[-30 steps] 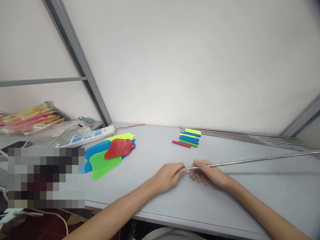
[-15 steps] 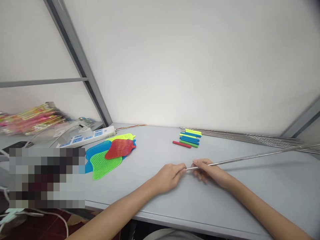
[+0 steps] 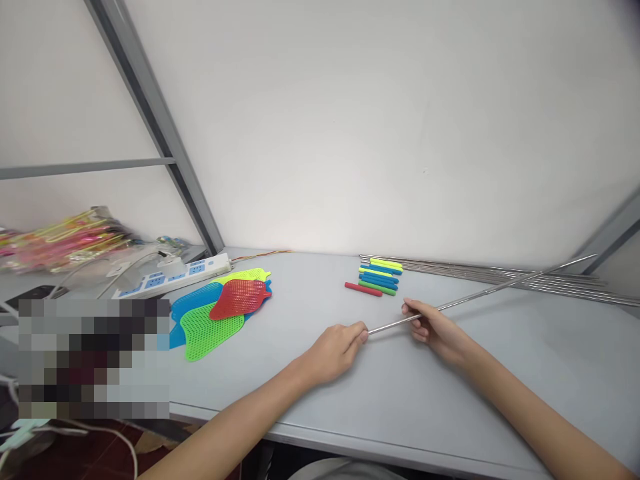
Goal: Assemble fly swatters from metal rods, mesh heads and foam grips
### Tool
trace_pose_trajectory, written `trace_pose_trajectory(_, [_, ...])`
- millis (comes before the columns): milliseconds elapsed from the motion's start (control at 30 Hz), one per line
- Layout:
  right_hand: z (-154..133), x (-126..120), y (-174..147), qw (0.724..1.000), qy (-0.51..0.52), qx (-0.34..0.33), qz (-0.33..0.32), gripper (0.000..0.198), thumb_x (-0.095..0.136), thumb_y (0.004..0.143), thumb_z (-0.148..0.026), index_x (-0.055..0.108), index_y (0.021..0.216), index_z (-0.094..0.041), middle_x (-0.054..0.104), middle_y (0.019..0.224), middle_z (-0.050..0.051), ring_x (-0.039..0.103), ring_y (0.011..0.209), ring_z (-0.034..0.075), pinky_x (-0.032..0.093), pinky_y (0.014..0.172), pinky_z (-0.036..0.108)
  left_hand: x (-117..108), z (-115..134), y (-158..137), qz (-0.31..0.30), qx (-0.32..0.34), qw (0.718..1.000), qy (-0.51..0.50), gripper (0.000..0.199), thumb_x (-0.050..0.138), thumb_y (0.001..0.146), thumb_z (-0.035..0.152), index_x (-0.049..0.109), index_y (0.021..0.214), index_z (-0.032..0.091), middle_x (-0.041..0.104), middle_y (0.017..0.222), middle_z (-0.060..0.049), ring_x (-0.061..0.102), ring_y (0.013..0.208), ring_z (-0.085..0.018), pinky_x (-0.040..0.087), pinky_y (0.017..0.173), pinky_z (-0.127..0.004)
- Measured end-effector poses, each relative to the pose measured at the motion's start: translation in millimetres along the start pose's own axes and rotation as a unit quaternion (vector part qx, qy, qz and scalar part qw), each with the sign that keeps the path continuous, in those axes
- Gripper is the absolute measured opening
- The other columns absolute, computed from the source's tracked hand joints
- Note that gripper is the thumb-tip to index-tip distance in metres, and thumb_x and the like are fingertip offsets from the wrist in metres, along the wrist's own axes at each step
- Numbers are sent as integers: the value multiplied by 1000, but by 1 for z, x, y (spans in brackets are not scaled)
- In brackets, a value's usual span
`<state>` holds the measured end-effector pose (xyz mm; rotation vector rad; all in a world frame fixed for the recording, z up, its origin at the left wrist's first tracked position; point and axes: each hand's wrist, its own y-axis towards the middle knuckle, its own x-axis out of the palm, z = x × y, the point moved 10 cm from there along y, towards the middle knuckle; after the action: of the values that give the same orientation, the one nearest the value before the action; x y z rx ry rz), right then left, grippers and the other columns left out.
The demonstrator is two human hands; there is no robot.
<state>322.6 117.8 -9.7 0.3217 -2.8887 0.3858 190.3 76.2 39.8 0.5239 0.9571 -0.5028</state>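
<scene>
My left hand (image 3: 337,352) is closed around the left end of a thin, jointed metal rod (image 3: 463,302). Farther along the rod, my right hand (image 3: 434,328) has its fingers curled about it. The rod slants up to the right, and its far tip appears above a bundle of metal rods (image 3: 450,271) lying along the wall. Beyond my hands lie a red plastic tube (image 3: 363,289), a green tube (image 3: 378,287) and several blue and yellow ones. To the left, perforated fly swatter heads overlap: a red head (image 3: 239,298), a green head (image 3: 210,331), blue and yellow ones.
A white power strip (image 3: 175,275) with cables lies behind the swatter heads. Farther left is a pile of colourful wrapped goods (image 3: 70,240). The grey table (image 3: 310,417) meets a white wall, with metal frame posts at both sides. A pixelated patch hides the lower left.
The rod's far end has come into view and tilted upward. My right hand has moved right and away from me, farther from my left hand, which has shifted slightly left.
</scene>
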Motion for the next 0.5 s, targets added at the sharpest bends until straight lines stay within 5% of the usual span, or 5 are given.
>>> trace_pose_trajectory(500, [-31,-53,-2,979,86,-110,149,24,51,66,-40,48,60,-17,38,47,-2,30,38,6,28,35,21,-1,-5,0,-8,-27,999,-21,30,16,84,31,41,73,19,41,57,3,39,52,-10,30,53,-21])
